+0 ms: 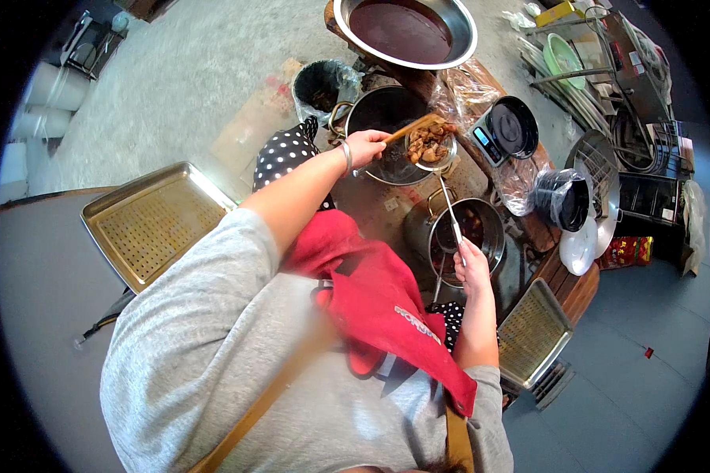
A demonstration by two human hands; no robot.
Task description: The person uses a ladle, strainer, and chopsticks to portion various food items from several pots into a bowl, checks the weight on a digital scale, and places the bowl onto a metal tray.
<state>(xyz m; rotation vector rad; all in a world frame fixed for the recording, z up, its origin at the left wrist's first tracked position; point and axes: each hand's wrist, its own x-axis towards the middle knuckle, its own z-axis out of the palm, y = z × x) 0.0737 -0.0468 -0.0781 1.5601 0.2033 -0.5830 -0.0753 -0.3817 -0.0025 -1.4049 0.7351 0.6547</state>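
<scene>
Pale lettering [418, 324] crosses the red apron [383, 288]; up-right of it, the scale's [492, 150] lit display [482, 136] is too small to read.

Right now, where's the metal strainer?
Upper middle in the head view, the metal strainer is at the right rim of the far pot, left of the digital scale.

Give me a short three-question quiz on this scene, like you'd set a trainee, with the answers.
1. Multiple choice: the left hand grips
A) a cloth
B) a wooden utensil
C) a plastic cup

2. True or false: the right hand is empty.

3. Fill in: the wide metal basin at the top of the picture contains dark reddish-brown ____.

Key:
1. B
2. False; it holds a long metal handle.
3. liquid
</scene>
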